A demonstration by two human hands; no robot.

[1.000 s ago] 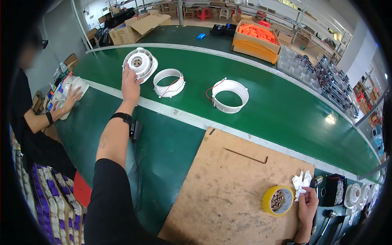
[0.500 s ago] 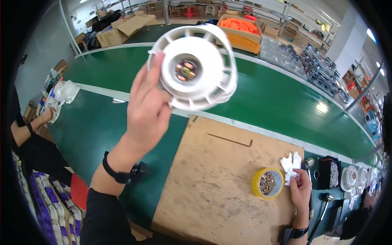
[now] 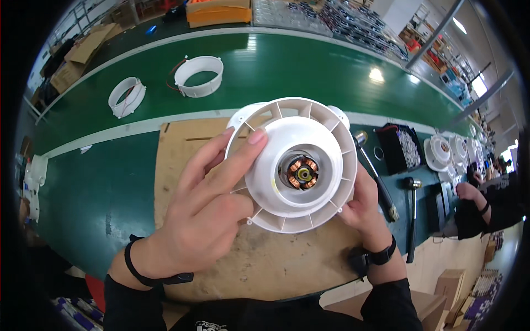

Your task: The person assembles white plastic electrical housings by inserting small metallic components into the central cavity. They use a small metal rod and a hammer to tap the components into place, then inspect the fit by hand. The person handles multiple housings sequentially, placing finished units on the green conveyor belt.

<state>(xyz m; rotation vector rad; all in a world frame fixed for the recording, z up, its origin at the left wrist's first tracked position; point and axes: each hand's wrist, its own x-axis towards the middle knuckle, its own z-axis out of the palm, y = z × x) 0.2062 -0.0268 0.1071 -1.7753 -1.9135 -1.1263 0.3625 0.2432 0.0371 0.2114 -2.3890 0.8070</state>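
A round white plastic fan housing (image 3: 323, 132), with a ribbed outer ring and a raised hub, is held up in front of me. Copper motor coils (image 3: 303, 174) show inside its central opening. My left hand (image 3: 201, 207) grips the left rim, its index fingertip lying on the hub. At the lower right edge, my right hand (image 3: 365, 204) is wrapped round the rim, with some fingers hidden behind the housing. Below it is the worn brown work board (image 3: 276, 270), partly covered by the housing and my left hand.
Two white rings, a nearer one (image 3: 127, 97) and a larger one (image 3: 201, 77), lie on the green conveyor (image 3: 287, 71). To the right are two hammers (image 3: 381, 185) (image 3: 412, 212), a black box of small metal parts (image 3: 400, 146) and several white housings (image 3: 439, 153). A co-worker's hand (image 3: 468, 191) is beyond them.
The housing has come down and nearer, toward the middle. My right hand has left the white crumpled paper and taken hold of the rim. The view has shifted; two rings now show on the conveyor.
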